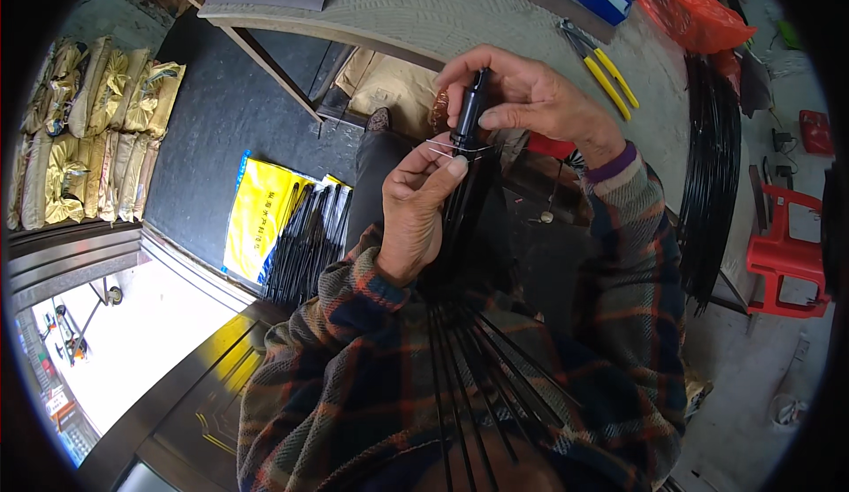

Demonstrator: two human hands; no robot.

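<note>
Over your lap: both hands meet at the top of a bundle of thin black ribs [467, 218] that fans out toward your chest.
Right hand [531, 94]: your fingers are closed around a black cylindrical cap piece [470, 103] seated on the upper end of the bundle.
Left hand [417, 200]: thumb and forefinger are pinched narrow on a thin silvery wire [447, 146] that crosses the bundle just below the cap.
Wire risk: the pinch is only at the tips, so the wire could slip free and spring off; cause would be any pull before it wraps fully.
Rib risk: the loose lower ends splay wide against your plaid sleeves [371, 315]; one could work out of the cap if your right grip eases.
Poke risk: the wire's free end sits near your left thumb and could prick it if you twist fast.
Snag risk: sleeve cloth touches the ribs and may catch them as you turn the bundle.
Tool reach: yellow-handled pliers [603, 63] lie on the pale worktop [416, 6], well apart from both hands; reaching for them means letting one grip go.
Nearby stock: more black rods [712, 183] hang at the table's right edge, clear of your hands.
</note>
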